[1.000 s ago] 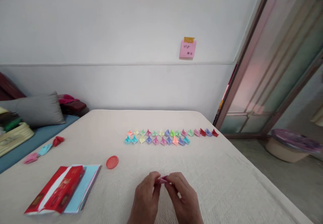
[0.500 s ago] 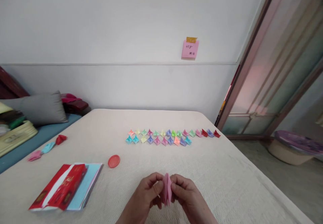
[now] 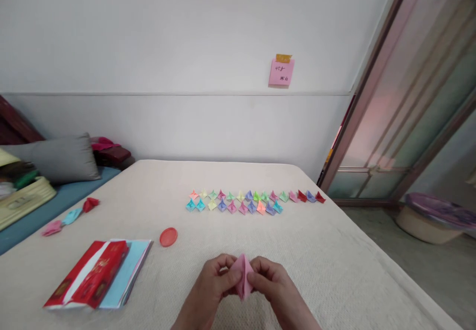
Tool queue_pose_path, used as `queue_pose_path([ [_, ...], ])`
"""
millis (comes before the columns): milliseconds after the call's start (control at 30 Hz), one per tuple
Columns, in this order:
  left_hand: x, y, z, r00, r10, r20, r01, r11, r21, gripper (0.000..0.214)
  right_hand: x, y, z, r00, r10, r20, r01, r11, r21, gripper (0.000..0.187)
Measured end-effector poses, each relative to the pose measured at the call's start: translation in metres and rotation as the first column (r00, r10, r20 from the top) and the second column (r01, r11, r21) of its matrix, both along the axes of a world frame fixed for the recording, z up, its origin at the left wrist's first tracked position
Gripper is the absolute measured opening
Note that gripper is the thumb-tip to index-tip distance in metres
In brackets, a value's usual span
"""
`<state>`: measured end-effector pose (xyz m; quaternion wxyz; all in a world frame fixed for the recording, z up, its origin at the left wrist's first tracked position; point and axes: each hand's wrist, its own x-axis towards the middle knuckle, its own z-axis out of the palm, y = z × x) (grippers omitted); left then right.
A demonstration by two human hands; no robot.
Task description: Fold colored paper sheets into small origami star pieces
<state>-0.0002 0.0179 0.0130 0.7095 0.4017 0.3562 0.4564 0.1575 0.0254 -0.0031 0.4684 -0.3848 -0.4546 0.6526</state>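
Observation:
Between my two hands, low in the middle of the view, is a folded pink origami paper (image 3: 243,276), upright and pointed at its top, with layers parted along a middle crease. My left hand (image 3: 216,281) pinches its left side between thumb and fingers. On the other side my right hand (image 3: 270,280) grips it the same way, thumb on the near face. The fingertips behind the paper are partly hidden. Beyond the hands, small folded paper boats (image 3: 232,206) in many colours stand in two rows on the cream cloth-covered table (image 3: 316,260).
Left of my hands lie a round red lid (image 3: 168,237) and a red packet (image 3: 89,274) on coloured paper sheets (image 3: 124,275). Three folded papers (image 3: 72,216) rest near the table's left edge. A pink note (image 3: 281,73) is taped to the wall.
The pink paper has turned and its sides have spread, so more of its near faces shows. My thumbs have shifted onto those faces; both hands keep hold.

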Motion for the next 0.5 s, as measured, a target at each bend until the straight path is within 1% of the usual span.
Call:
queue_pose_path([
  [100, 0.0, 0.0, -0.002, 0.999, -0.016, -0.029, 0.017, 0.999, 0.027, 0.02, 0.0, 0.0, -0.003, 1.0, 0.016, -0.006, -0.016, 1.0, -0.001, 0.024],
  [200, 0.001, 0.0, -0.007, 0.999, -0.018, -0.041, 0.018, 1.0, -0.001, 0.024, 0.0, -0.002, -0.005, 0.993, 0.063, -0.102, -0.071, 0.994, -0.083, 0.028],
  [300, 0.004, 0.0, -0.014, 0.999, -0.014, 0.035, 0.017, 0.996, -0.089, 0.026, -0.004, -0.005, -0.003, 0.975, 0.086, -0.206, -0.118, 0.982, -0.149, 0.028],
  [400, 0.007, 0.001, -0.02, 0.992, -0.022, 0.123, 0.04, 0.989, -0.144, 0.028, -0.008, -0.006, 0.0, 0.958, 0.082, -0.274, -0.131, 0.977, -0.167, 0.027],
  [500, 0.009, 0.002, -0.023, 0.985, -0.029, 0.17, 0.061, 0.981, -0.185, 0.027, -0.012, -0.006, -0.001, 0.941, 0.07, -0.332, -0.136, 0.974, -0.181, 0.026],
])
